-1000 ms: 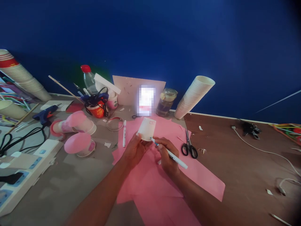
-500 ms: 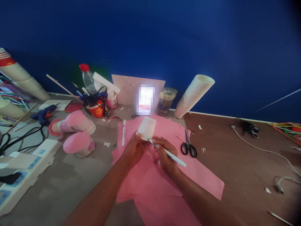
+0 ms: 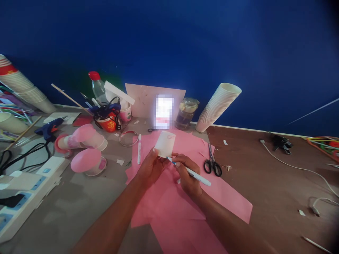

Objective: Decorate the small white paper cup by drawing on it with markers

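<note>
My left hand (image 3: 152, 167) grips a white paper cup (image 3: 165, 143), which is tilted and bears a small pinkish-red mark near its upper right. In my right hand (image 3: 188, 173) is a white marker pen (image 3: 200, 177) with a blue part by its tip. That tip is at the cup's lower edge; whether it touches is too small to tell. Beneath both hands lie overlapping sheets of pink paper (image 3: 185, 208). Scissors with black handles (image 3: 212, 164) rest on the paper to the right. Another white marker (image 3: 139, 149) lies at the paper's left side.
A leaning stack of paper cups (image 3: 218, 107) and a lidded jar (image 3: 186, 113) stand at the back, near a blurred bright screen (image 3: 164, 111). On the left are cups with pink paper (image 3: 88, 161), a glue gun (image 3: 50, 127) and a power strip (image 3: 34, 190). A white cable (image 3: 291, 165) lies right.
The marker in my right hand has swung slightly, its back end a little to the right and up. The cup has barely shifted in my left hand.
</note>
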A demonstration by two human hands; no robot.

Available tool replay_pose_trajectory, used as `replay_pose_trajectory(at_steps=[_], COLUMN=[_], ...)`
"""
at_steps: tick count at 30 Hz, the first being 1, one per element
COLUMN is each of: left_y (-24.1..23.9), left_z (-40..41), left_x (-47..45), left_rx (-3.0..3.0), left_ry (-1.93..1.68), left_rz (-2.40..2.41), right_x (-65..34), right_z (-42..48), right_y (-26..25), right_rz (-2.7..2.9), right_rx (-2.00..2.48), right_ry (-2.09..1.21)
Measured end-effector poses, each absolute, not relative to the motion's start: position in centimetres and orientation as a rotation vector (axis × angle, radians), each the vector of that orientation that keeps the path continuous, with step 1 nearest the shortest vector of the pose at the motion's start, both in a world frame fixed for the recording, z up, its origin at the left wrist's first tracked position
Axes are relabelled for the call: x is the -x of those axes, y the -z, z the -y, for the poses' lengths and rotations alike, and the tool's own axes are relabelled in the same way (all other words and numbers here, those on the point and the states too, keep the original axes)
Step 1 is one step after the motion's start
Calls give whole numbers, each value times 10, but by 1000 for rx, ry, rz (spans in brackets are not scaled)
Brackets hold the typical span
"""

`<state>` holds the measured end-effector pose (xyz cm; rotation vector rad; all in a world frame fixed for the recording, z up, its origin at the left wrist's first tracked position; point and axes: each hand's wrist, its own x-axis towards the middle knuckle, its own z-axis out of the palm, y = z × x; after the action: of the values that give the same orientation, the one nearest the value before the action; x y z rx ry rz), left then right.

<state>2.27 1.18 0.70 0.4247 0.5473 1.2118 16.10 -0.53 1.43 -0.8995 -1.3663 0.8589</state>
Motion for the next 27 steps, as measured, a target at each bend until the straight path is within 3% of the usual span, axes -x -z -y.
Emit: replay_pose_trajectory(at_steps=[27], left_y=[-6], left_z=[-14], left_x=[-21], left_rx=[-287], left_ry=[-1164], left_rz=[-413], right_x=[-163], right_z=[5], right_y=[-9], right_rz=[1273], right_rx=[871], right_ry=[-929])
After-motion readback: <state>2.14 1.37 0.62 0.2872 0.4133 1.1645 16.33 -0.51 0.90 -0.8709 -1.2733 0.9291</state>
